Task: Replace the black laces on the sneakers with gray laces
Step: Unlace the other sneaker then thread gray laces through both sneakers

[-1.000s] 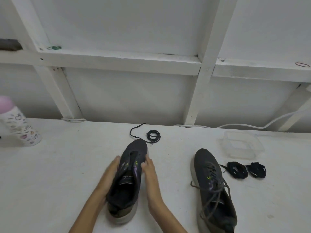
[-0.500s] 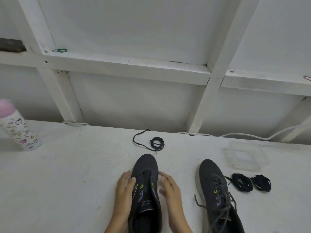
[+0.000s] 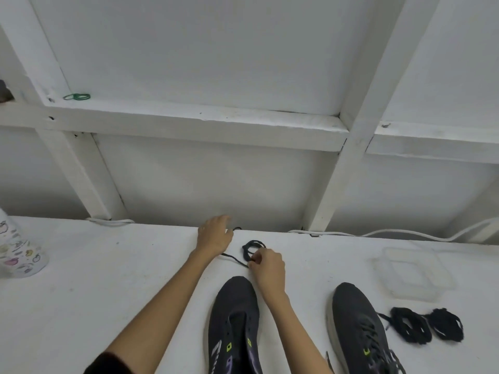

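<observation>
A dark sneaker without laces lies on the white table, toe pointing away from me. A second dark sneaker to its right is threaded with a gray lace. Beyond the first shoe lies a dark coiled lace with a loose tail running left. My right hand pinches this lace at the coil's near edge. My left hand reaches over the tail's far end near the table's back edge, fingers curled; what they hold is hidden.
Two bundled black laces lie right of the laced sneaker. A clear plastic container stands behind them. A patterned bottle is at the far left. A white cable runs along the wall behind.
Both hands left the unlaced sneaker, which now lies flat, and reached forward to the coiled lace. The camera tilted upward.
</observation>
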The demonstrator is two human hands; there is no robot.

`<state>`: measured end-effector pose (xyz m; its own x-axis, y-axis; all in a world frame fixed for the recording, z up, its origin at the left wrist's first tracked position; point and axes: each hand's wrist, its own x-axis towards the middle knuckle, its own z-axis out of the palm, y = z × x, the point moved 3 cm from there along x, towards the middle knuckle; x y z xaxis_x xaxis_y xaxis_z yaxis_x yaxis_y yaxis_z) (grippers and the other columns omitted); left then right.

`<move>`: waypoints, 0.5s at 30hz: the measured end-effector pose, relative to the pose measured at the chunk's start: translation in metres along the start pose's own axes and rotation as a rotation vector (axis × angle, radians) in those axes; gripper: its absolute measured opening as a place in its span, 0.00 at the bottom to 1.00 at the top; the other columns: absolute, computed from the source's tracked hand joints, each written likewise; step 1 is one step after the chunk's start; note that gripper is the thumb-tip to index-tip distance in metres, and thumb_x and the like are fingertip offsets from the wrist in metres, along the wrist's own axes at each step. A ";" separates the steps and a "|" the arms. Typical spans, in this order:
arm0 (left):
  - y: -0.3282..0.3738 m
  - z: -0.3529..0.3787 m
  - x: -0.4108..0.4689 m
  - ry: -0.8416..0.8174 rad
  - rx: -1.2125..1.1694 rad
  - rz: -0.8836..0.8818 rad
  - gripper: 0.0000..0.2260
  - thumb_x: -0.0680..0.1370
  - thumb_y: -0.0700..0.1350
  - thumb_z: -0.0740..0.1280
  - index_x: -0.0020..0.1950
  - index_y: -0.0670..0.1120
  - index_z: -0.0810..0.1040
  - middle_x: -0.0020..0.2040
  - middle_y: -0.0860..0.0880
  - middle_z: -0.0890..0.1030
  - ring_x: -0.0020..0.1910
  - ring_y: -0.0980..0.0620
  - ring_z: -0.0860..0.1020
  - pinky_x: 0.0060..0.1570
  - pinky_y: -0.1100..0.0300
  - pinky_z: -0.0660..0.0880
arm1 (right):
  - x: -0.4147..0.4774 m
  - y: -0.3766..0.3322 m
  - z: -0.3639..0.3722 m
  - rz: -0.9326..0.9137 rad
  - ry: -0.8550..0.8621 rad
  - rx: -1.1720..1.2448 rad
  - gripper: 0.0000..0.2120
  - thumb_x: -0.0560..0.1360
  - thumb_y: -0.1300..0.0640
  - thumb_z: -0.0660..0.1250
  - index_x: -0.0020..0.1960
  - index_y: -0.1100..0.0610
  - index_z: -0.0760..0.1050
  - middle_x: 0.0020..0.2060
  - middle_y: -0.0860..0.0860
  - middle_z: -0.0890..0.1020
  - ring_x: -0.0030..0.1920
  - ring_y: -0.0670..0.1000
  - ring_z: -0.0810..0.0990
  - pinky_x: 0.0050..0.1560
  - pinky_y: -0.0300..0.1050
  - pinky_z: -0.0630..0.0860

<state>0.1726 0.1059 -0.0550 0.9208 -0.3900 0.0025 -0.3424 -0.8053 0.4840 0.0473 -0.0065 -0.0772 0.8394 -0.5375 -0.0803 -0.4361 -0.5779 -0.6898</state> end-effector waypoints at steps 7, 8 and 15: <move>-0.001 0.030 0.030 -0.016 0.290 0.060 0.20 0.76 0.32 0.57 0.66 0.46 0.72 0.55 0.42 0.80 0.56 0.40 0.78 0.50 0.52 0.75 | 0.013 0.013 -0.004 0.056 -0.165 0.177 0.05 0.71 0.62 0.69 0.42 0.55 0.82 0.39 0.52 0.85 0.36 0.51 0.81 0.41 0.45 0.80; -0.006 0.028 0.030 0.034 0.257 0.049 0.22 0.74 0.29 0.56 0.63 0.44 0.74 0.54 0.41 0.81 0.54 0.40 0.79 0.49 0.52 0.75 | 0.017 0.012 -0.012 0.086 -0.183 0.251 0.04 0.70 0.63 0.68 0.40 0.56 0.81 0.37 0.54 0.84 0.33 0.52 0.81 0.38 0.46 0.80; -0.067 -0.028 0.032 0.174 0.008 -0.017 0.15 0.73 0.26 0.60 0.51 0.42 0.79 0.48 0.41 0.79 0.48 0.42 0.77 0.46 0.56 0.73 | 0.052 -0.019 -0.119 0.136 0.107 1.053 0.07 0.78 0.68 0.62 0.44 0.59 0.72 0.35 0.57 0.81 0.28 0.50 0.81 0.28 0.41 0.78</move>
<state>0.2303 0.1598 -0.0623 0.9448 -0.2934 0.1457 -0.3269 -0.8150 0.4784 0.0608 -0.0962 0.0175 0.7499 -0.6379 -0.1753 0.0191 0.2857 -0.9581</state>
